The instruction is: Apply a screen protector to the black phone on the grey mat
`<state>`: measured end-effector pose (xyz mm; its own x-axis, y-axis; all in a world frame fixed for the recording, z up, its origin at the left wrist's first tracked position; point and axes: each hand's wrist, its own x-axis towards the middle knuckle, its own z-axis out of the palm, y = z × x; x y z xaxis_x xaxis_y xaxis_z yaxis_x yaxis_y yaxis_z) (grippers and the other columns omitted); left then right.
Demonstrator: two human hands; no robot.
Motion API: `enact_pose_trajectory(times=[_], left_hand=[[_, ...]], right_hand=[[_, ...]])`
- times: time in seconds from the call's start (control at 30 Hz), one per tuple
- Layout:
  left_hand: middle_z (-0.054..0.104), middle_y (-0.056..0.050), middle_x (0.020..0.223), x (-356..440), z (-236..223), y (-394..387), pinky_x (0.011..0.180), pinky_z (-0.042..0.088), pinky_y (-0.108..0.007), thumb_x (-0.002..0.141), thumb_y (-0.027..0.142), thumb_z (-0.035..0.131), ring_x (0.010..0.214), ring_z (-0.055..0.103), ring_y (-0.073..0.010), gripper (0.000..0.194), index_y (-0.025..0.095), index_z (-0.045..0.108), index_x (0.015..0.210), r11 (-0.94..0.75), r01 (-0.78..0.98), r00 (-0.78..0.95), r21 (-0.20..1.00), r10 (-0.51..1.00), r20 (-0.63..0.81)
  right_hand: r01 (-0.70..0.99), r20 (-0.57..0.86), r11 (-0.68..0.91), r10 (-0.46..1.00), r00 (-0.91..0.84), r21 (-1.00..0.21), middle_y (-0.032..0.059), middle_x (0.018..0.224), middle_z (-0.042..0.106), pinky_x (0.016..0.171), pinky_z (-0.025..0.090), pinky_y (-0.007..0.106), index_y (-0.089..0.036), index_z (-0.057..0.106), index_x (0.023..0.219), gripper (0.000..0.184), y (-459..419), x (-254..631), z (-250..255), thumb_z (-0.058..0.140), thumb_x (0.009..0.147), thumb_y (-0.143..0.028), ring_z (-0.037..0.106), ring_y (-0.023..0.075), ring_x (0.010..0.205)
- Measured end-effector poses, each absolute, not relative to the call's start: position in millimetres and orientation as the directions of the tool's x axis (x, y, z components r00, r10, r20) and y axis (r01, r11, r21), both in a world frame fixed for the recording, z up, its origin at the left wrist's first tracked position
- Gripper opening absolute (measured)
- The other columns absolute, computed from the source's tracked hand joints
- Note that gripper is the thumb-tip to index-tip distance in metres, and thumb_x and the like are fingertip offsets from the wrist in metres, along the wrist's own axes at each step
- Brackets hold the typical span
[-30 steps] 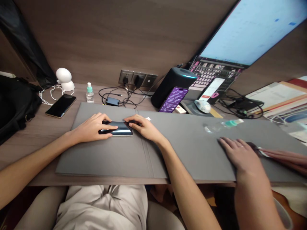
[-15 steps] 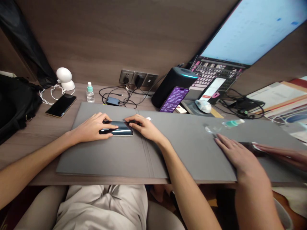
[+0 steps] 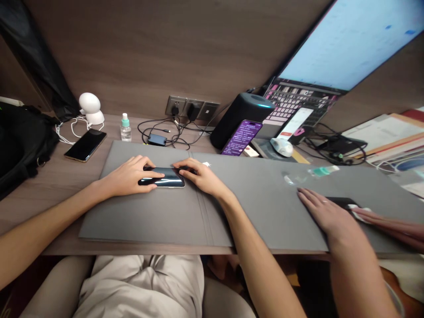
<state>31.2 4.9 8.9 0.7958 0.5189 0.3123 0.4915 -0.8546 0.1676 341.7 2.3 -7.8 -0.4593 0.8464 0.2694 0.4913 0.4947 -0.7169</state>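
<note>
A black phone [image 3: 165, 177] lies screen up on the grey desk mat [image 3: 155, 216]. My left hand [image 3: 127, 176] rests over its left half, fingers across the glass and thumb along the near edge, holding it down. My right hand [image 3: 200, 174] grips the phone's right end with curled fingertips. A small white scrap [image 3: 206, 164] lies on the mat just behind my right hand.
At the right, a co-worker's hand [image 3: 326, 212] lies flat on the mat beside a dark device [image 3: 341, 202], with another hand [image 3: 384, 218] holding something white on it. Behind the mat are a second phone [image 3: 85, 145], a small bottle [image 3: 125, 128], cables [image 3: 165, 132], a black speaker [image 3: 240, 117], a purple-screen phone [image 3: 240, 137] and a laptop [image 3: 331, 53].
My hands and the black phone have stayed put. The co-worker's hands at the right have shifted slightly on the mat.
</note>
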Motion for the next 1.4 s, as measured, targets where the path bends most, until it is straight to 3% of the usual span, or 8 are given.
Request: enact_pose_trajectory(times=[0.33,1.4], left_hand=[[0.061,-0.014,0.127,32.1,7.8,4.8,0.103,0.048,-0.047,0.104,0.044,0.059,0.113,0.056,-0.0291,0.04,0.03,0.072,0.139,-0.866,0.494,0.816,0.072,0.491,0.305],[0.06,-0.013,0.125,32.0,7.2,4.1,0.101,0.048,-0.045,0.104,0.042,0.059,0.112,0.057,-0.0279,0.039,0.031,0.071,0.14,-0.871,0.482,0.81,0.09,0.483,0.333]], right_hand=[[0.487,0.263,0.485,0.85,-0.456,-0.727,0.0082,0.123,0.074,0.099,0.054,0.045,-0.026,0.076,0.122,0.027,1.3,341.0,-6.9,0.06,0.101,-0.026,0.067,0.0266,0.115],[0.491,0.264,0.488,0.85,-0.456,-0.722,0.0082,0.123,0.075,0.097,0.054,0.044,-0.026,0.076,0.121,0.026,2.0,341.4,-6.8,0.06,0.1,-0.026,0.067,0.0264,0.115]])
